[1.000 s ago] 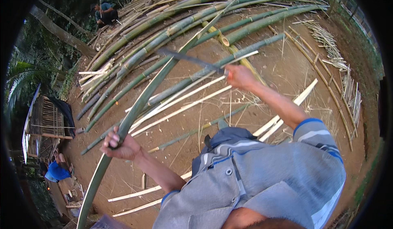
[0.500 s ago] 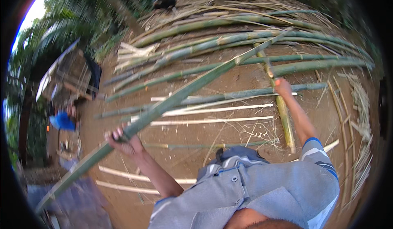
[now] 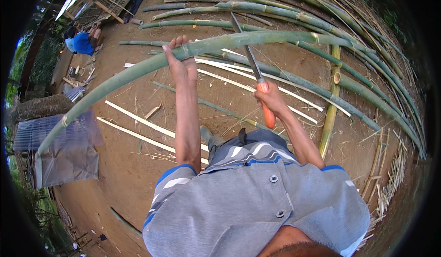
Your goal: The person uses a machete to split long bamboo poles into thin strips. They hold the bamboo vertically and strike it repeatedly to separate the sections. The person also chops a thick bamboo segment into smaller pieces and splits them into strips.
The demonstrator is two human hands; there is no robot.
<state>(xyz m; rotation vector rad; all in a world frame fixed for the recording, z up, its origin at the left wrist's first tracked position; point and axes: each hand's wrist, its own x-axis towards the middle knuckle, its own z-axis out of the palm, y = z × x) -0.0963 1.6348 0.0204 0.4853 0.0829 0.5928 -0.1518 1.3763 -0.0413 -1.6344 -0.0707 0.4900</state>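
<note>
A long green bamboo pole (image 3: 124, 73) arches across in front of me, from the lower left up to the right. My left hand (image 3: 184, 68) is wrapped round it from below, with the fingertips showing over its top side. In my right hand (image 3: 274, 97) is a machete, gripped by its orange handle (image 3: 268, 112). Its long dark blade (image 3: 251, 58) points up and away and crosses the held pole. I cannot tell whether the blade touches it. Pale split bamboo strips (image 3: 220, 73) lie on the ground beyond my hands.
Several green bamboo poles (image 3: 275, 10) lie at the far side, some across a yellowish pole (image 3: 330, 119). More pale strips (image 3: 138, 119) lie to the left. A person in blue (image 3: 82, 43) crouches far left near a slatted hut (image 3: 103, 0). Clear plastic sheeting (image 3: 69, 142) lies left.
The view has turned. My right hand has come inward from the yellowish pole, bringing the machete up to the held pole. The held pole has swung more level, my left hand still on it.
</note>
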